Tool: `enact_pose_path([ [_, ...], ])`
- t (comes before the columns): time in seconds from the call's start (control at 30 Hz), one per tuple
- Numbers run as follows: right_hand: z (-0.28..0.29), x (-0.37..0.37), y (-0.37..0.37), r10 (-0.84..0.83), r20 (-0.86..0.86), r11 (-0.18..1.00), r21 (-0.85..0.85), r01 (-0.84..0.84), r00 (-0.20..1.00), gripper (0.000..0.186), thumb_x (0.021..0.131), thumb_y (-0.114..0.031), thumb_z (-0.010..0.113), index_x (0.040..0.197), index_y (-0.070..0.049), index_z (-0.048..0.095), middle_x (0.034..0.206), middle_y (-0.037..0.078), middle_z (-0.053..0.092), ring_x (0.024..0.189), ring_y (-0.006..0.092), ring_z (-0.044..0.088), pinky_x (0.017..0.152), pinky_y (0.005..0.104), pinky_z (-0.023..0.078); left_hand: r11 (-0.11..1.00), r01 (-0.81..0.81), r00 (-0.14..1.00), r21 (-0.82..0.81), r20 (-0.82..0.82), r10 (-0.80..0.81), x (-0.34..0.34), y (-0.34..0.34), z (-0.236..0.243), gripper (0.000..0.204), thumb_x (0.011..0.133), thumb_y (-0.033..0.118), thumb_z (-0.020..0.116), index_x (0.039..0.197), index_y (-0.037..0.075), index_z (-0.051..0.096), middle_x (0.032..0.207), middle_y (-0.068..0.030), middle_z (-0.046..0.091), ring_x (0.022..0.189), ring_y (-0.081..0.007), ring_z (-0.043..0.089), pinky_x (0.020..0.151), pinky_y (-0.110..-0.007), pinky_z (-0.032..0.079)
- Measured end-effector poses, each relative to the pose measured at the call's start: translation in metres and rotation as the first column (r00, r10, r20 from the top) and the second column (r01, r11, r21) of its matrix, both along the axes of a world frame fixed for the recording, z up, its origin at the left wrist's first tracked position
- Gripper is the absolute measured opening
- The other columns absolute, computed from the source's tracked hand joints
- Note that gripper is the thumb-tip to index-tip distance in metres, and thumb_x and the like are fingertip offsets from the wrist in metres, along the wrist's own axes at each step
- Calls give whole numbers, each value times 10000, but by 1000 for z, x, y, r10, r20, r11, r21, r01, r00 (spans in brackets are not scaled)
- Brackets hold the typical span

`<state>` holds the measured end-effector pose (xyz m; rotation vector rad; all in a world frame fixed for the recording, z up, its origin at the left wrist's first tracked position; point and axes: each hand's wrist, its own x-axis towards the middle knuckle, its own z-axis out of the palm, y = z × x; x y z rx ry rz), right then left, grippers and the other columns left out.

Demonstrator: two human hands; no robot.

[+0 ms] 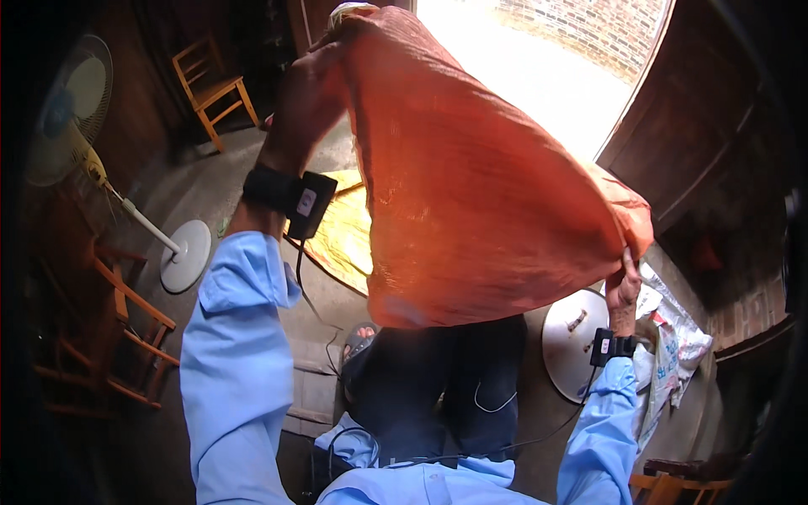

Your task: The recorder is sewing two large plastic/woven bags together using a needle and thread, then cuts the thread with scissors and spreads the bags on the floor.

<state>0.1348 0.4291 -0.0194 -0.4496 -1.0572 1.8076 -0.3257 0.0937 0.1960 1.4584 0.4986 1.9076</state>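
Observation:
A large orange woven sack (471, 185) hangs full and heavy in front of me, lifted above my legs. My left hand (307, 84) is raised high and grips the sack's upper end near the top of the picture. My right hand (624, 290) holds the sack's lower right corner, fingers curled on the fabric. Both wrists carry black bands with cables. Under the sack lies a round yellow tray (341, 236) on the floor, mostly hidden by the sack.
A standing fan (76, 118) with a round white base (185, 255) is at the left. Wooden chairs stand at the far left (126, 337) and back (210, 84). A round white lid (572, 337) and printed bags (673, 345) lie at the right. A bright doorway (547, 76) opens behind.

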Motion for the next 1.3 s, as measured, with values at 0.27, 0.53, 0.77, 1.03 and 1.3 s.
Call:
enact_pose_path([
  [0.27,-55,27,-34,71,993,936,-33,-351,96,382,923,-337,678,820,31,683,667,57,665,490,102,588,436,260,485,851,-305,952,-428,-144,268,133,-117,-87,226,864,182,589,1039,40,596,1207,-154,593,1076,-267,587,930,-399,475],
  [0.53,71,-58,-93,-56,924,742,292,-604,377,567,994,-465,523,909,60,720,711,106,701,611,137,648,542,287,512,974,-31,564,-224,-809,-168,261,-71,-118,113,714,166,665,807,110,633,1333,-161,533,1031,-364,538,880,-484,382],
  [0.77,81,-125,-125,24,999,718,5,-696,32,656,965,-553,542,752,46,703,596,73,629,546,145,612,503,315,492,959,-6,459,-282,-853,-248,322,-69,-170,127,756,167,654,784,47,684,1324,-139,569,950,-310,605,788,-430,460],
  [1.03,52,-124,-113,48,841,644,387,-660,539,203,924,-152,647,968,24,738,714,-13,625,645,67,528,567,265,445,813,-235,891,-533,-453,-40,257,-91,-144,183,859,47,672,1040,21,680,1094,-121,673,878,-227,677,780,-340,558],
  [1.3,121,-109,-94,120,521,808,444,-388,845,281,983,-145,580,1170,40,680,1027,70,711,914,94,644,818,232,514,581,-263,948,-770,-317,9,188,-57,-157,196,991,140,591,1112,-14,578,1027,-115,692,848,-138,679,810,-272,551],
])
